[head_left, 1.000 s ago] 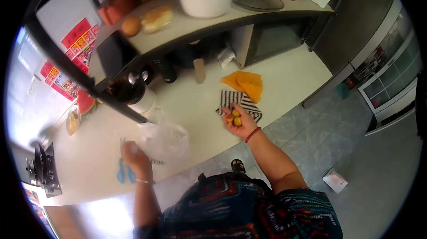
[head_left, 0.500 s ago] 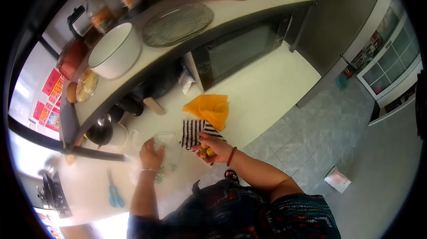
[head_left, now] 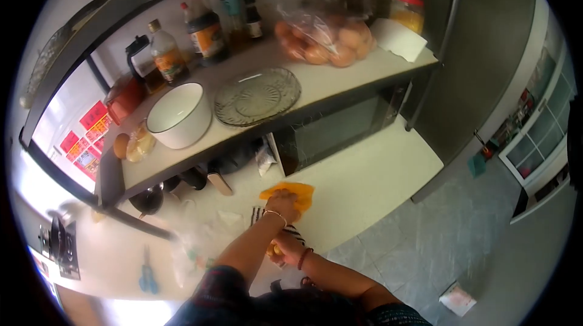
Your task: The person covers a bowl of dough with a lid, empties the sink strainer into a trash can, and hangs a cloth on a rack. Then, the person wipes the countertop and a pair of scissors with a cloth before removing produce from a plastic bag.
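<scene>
My left hand (head_left: pixel 283 203), with a thin pale bracelet at the wrist, is on the orange cloth (head_left: pixel 303 191), its fingers curled down onto the fabric. Below it, near the counter's front edge, my right hand (head_left: pixel 290 247) wears a red bead bracelet and is closed around several small yellow-brown round pieces (head_left: pixel 274 249); their kind is unclear. A black-and-white striped cloth (head_left: pixel 257 213) lies under both forearms and is mostly hidden. To the left lies a crumpled clear plastic bag (head_left: pixel 197 235).
Blue-handled scissors (head_left: pixel 147 278) rest on the counter at left. Above, the shelf (head_left: pixel 316 92) bears a white bowl (head_left: pixel 180 121), a glass platter (head_left: pixel 257 96), bottles and a bag of onion-like produce (head_left: pixel 328 40). Beneath it stands a microwave (head_left: pixel 340 129).
My left hand has moved from the plastic bag over to the orange cloth, crossing above the right. The right hand keeps the round pieces. The view has tilted up, showing more shelf.
</scene>
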The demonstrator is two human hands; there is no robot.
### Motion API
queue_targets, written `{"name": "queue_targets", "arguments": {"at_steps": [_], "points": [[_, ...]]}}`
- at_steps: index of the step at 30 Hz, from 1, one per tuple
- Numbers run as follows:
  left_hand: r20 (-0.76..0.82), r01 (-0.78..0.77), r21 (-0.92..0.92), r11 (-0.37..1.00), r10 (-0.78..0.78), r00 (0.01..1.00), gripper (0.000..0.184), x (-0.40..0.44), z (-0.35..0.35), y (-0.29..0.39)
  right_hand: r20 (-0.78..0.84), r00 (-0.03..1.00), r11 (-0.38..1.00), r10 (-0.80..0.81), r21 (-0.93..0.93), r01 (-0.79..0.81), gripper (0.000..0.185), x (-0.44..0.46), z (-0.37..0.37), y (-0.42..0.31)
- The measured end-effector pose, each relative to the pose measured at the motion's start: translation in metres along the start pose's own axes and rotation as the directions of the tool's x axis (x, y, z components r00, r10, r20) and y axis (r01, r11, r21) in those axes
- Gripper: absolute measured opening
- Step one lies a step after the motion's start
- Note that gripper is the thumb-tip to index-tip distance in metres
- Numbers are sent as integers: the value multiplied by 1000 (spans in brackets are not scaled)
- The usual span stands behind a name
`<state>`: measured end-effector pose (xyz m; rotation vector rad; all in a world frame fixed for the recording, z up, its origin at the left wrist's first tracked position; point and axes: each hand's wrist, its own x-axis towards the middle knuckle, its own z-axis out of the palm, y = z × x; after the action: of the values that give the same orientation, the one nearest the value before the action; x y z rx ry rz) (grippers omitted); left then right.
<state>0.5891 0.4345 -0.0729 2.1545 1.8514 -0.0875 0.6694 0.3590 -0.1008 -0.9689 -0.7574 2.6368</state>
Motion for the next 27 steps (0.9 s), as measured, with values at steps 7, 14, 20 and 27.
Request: {"name": "queue_targets", "arguments": {"at_steps": [7, 14, 20, 27], "points": [[-485, -5, -495, 869, -271, 832, 26, -35, -68, 12, -174, 952, 957, -252, 99, 272, 17, 1, -25, -58], [-427, 18, -689, 725, -426, 798, 24, -134, -53, -20, -435, 769, 798, -469, 164, 580, 11, 25, -185, -162], [-114, 122, -883, 453, -460, 881, 31, -206, 38, -61, -821, 473, 593, -320, 216, 776, 19, -73, -244, -214], [112, 35, -972, -232, -328, 938, 47, -185, 19, -30, -840, 487, 701, -237, 199, 685, 14, -134, -264, -175]]}}
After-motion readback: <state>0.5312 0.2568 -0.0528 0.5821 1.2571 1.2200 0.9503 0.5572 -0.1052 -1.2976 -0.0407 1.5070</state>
